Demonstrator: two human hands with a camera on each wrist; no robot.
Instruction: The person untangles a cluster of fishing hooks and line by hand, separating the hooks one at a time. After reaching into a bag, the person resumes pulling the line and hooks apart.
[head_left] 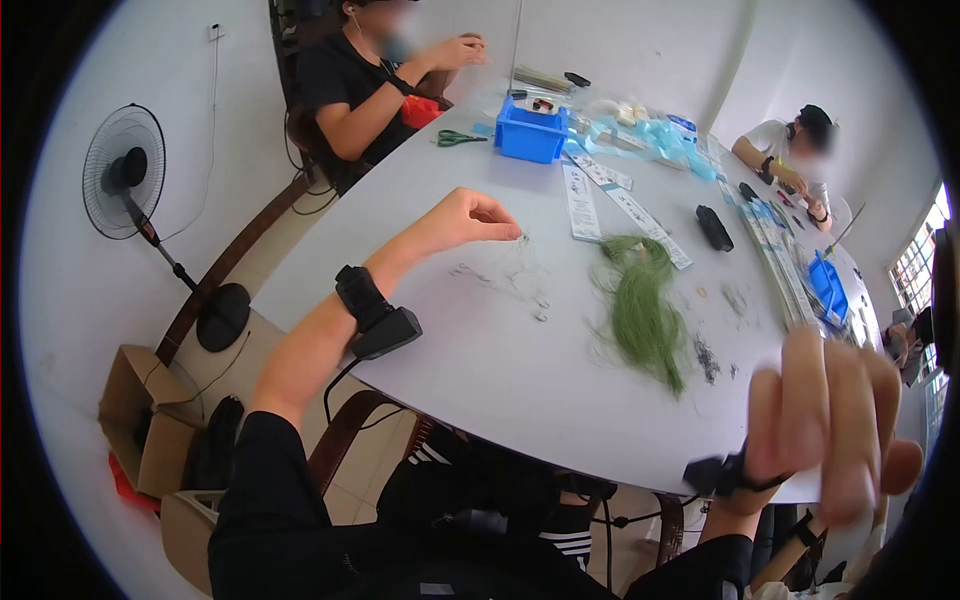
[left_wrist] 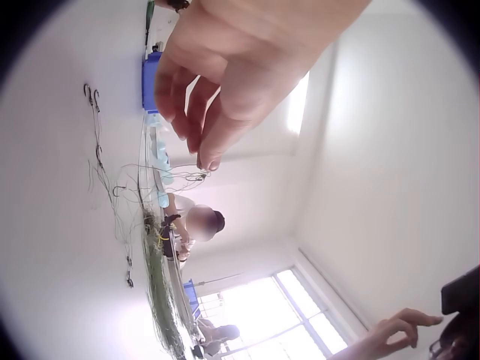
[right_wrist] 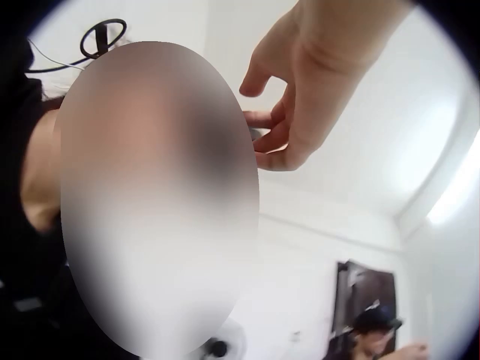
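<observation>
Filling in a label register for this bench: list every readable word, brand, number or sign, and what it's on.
None readable.
Short white card: dark print, too small to read.
Long white strip: dark print, too small.
Long strips along the right side: markings too small and blurred.
Blue bin: no lettering that I can make out.

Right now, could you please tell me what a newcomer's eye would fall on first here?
Probably the bright green bundle of strands lying on the white table. Next, the blue bin toward the table's far side, and the left hand pinching fine line above the tabletop.
</observation>
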